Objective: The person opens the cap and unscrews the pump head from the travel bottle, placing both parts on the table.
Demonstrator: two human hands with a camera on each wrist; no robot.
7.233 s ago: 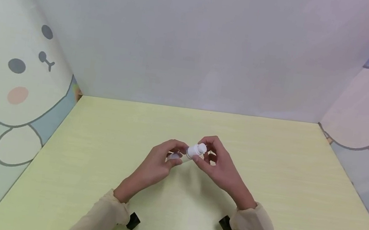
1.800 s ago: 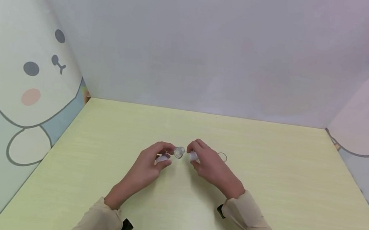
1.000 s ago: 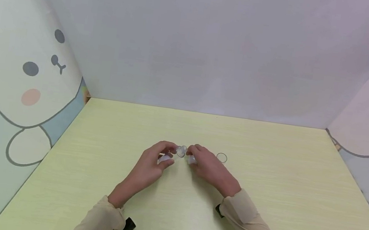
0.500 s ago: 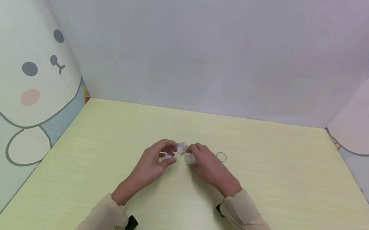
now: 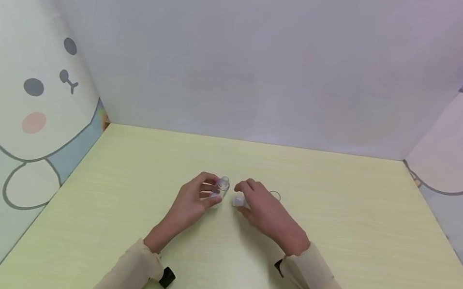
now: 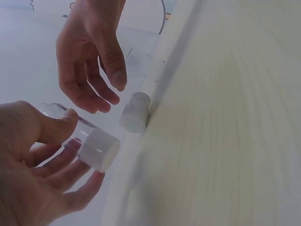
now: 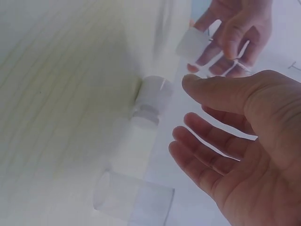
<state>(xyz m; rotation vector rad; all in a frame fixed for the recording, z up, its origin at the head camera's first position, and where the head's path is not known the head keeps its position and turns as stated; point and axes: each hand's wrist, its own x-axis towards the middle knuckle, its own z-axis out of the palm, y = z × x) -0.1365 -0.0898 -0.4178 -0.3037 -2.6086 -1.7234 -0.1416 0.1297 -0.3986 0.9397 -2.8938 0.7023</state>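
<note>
My left hand (image 5: 188, 202) holds a small clear bottle (image 5: 223, 186) with a white base (image 6: 99, 149) between thumb and fingers, above the table. Just right of it, a white pump top (image 5: 238, 201) stands upright on the table. My right hand (image 5: 272, 213) is around the pump top's right side with its fingers relaxed. In the right wrist view a space separates those fingers from the pump top (image 7: 156, 94), and the palm is bare. A clear cylindrical cover (image 7: 134, 200) stands on the table beyond the right hand; only its rim (image 5: 276, 192) shows in the head view.
The pale yellow wooden table (image 5: 338, 202) extends around both hands. A plain grey wall (image 5: 241, 67) rises at its back edge. Side panels with cartoon animals (image 5: 43, 105) border it left and right. A black wrist device (image 5: 167, 277) sits below the left cuff.
Earlier, both hands held the bottle with the pump top on it. Now the two are apart. Since half a second ago, the right fingers have loosened from the pump top, and the bottle has moved slightly left.
</note>
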